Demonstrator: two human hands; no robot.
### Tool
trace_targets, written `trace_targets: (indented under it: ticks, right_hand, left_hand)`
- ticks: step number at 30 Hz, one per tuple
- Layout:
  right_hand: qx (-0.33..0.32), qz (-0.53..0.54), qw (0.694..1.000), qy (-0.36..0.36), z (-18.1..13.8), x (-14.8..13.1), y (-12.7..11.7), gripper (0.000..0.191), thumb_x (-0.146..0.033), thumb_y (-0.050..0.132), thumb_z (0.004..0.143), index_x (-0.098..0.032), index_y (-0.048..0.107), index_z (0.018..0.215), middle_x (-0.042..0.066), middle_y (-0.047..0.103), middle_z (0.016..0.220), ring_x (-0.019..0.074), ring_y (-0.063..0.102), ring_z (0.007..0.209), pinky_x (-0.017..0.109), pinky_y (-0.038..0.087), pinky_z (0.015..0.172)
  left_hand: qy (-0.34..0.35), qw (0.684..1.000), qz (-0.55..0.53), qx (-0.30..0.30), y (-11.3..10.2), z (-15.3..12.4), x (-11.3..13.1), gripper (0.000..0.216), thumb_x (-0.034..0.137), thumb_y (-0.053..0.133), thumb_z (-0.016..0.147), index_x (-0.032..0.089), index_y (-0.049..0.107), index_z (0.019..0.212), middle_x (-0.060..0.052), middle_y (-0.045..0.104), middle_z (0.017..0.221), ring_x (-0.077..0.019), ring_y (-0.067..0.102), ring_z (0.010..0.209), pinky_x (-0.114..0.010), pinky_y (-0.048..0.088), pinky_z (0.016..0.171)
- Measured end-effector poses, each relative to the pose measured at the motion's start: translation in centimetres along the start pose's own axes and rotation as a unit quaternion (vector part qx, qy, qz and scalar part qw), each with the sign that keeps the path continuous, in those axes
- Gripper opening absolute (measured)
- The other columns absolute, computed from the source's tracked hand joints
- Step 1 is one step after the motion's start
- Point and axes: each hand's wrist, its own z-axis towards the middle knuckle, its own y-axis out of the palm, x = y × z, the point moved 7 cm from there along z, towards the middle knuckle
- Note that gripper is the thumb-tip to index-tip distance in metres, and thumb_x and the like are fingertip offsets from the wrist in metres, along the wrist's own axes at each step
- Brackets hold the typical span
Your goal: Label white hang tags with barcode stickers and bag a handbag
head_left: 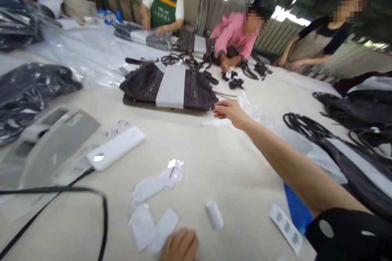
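A dark handbag lies flat across the table, with a white paper band wrapped round its middle. My right hand reaches out to the bag's near right corner, fingers extended and close together. Whether the fingertips touch the bag is unclear. At the bottom edge, my left hand rests on the table with its fingers loosely bent, partly cut off by the frame. Beside it are white tags, and further up lie more tags in clear plastic. A small white roll lies to its right.
A white scanner-like device has a black cable. A grey tape dispenser stands left, near plastic-wrapped bags. A barcode label strip and more dark bags are right. Three co-workers stand across the table.
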Motion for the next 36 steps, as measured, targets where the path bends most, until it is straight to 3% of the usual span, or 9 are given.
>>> trace_targets:
  ticks: [5,8,11,14,17,23,29,33,36]
  right_hand:
    - [-0.053,-0.177,0.978,-0.098,-15.6,4.9,1.7,0.022,-0.028,0.057,0.076,-0.017,0.061,0.094,0.003,0.065,0.078,0.0150,0.060,0.071,0.027,0.047,0.066]
    - [0.034,-0.238,0.966,-0.096,-22.9,10.0,1.6,0.024,-0.033,0.053,0.077,-0.018,0.061,0.094,0.007,0.063,0.092,0.0167,0.058,0.080,0.028,0.047,0.068]
    - [0.112,-0.237,0.962,-0.077,-26.6,14.6,2.0,0.038,-0.041,0.054,0.077,-0.015,0.056,0.104,0.010,0.059,0.099,0.0191,0.057,0.084,0.031,0.047,0.071]
    - [0.129,-0.234,0.961,-0.071,-27.6,16.9,3.4,0.051,-0.040,0.062,0.069,-0.015,0.052,0.113,0.010,0.057,0.102,0.0201,0.056,0.088,0.034,0.045,0.081]
    - [0.133,-0.188,0.970,-0.083,-27.3,17.2,4.3,0.044,-0.031,0.063,0.067,-0.019,0.056,0.109,0.008,0.059,0.102,0.0208,0.054,0.093,0.034,0.041,0.087]
    - [0.110,-0.079,0.986,-0.093,-27.3,17.7,3.5,0.030,-0.039,0.050,0.079,-0.018,0.061,0.097,0.003,0.065,0.087,0.0160,0.058,0.074,0.027,0.046,0.069]
    - [0.142,-0.020,0.983,-0.117,-29.4,17.3,2.7,0.029,-0.039,0.049,0.081,-0.017,0.060,0.096,0.004,0.065,0.089,0.0151,0.058,0.077,0.025,0.045,0.069]
    - [0.194,-0.008,0.972,-0.133,-30.6,17.1,2.1,0.025,-0.035,0.049,0.081,-0.018,0.059,0.096,0.004,0.064,0.089,0.0148,0.057,0.077,0.026,0.045,0.070]
    - [0.184,0.063,0.975,-0.109,-31.2,18.1,2.0,0.027,-0.035,0.051,0.081,-0.018,0.057,0.101,0.005,0.063,0.094,0.0159,0.059,0.082,0.027,0.047,0.073]
  left_hand:
    - [0.020,1.000,-0.019,0.004,0.3,-4.4,2.9,0.024,0.015,0.043,0.083,0.012,0.055,0.104,-0.013,0.059,0.104,-0.0248,0.051,0.102,-0.041,0.046,0.081]
    - [0.053,0.998,-0.020,0.034,-0.6,-4.3,3.7,0.019,0.014,0.043,0.084,0.012,0.057,0.096,-0.012,0.060,0.099,-0.0232,0.052,0.098,-0.039,0.045,0.080]
    - [0.050,0.996,-0.022,0.065,-2.1,-4.0,3.9,0.016,0.013,0.043,0.084,0.012,0.057,0.092,-0.011,0.060,0.096,-0.0218,0.052,0.095,-0.038,0.044,0.081]
    - [-0.007,0.998,-0.036,0.052,-2.3,-3.0,3.0,0.015,0.014,0.046,0.082,0.013,0.058,0.092,-0.010,0.061,0.097,-0.0233,0.052,0.095,-0.040,0.043,0.083]
    - [-0.118,0.983,-0.139,0.021,-1.2,-1.1,0.9,0.016,0.013,0.053,0.074,0.013,0.060,0.089,-0.010,0.062,0.095,-0.0244,0.052,0.096,-0.042,0.040,0.088]
    - [-0.243,0.932,-0.268,0.030,0.1,1.6,-1.0,0.014,0.023,0.055,0.070,0.015,0.063,0.080,-0.006,0.064,0.083,-0.0193,0.058,0.080,-0.035,0.045,0.078]
    - [-0.334,0.860,-0.385,0.000,2.1,1.9,0.8,0.031,0.041,0.052,0.073,0.012,0.058,0.081,-0.007,0.063,0.073,-0.0166,0.061,0.064,-0.024,0.045,0.051]
    - [-0.335,0.832,-0.439,-0.060,3.4,2.3,2.9,0.018,0.027,0.057,0.067,0.011,0.057,0.074,0.000,0.056,0.055,-0.0099,0.052,0.047,-0.018,0.034,0.041]
    - [-0.311,0.830,-0.457,-0.076,3.5,2.3,3.8,0.010,0.022,0.056,0.065,0.012,0.058,0.066,0.005,0.047,0.045,-0.0055,0.041,0.041,-0.016,0.028,0.041]
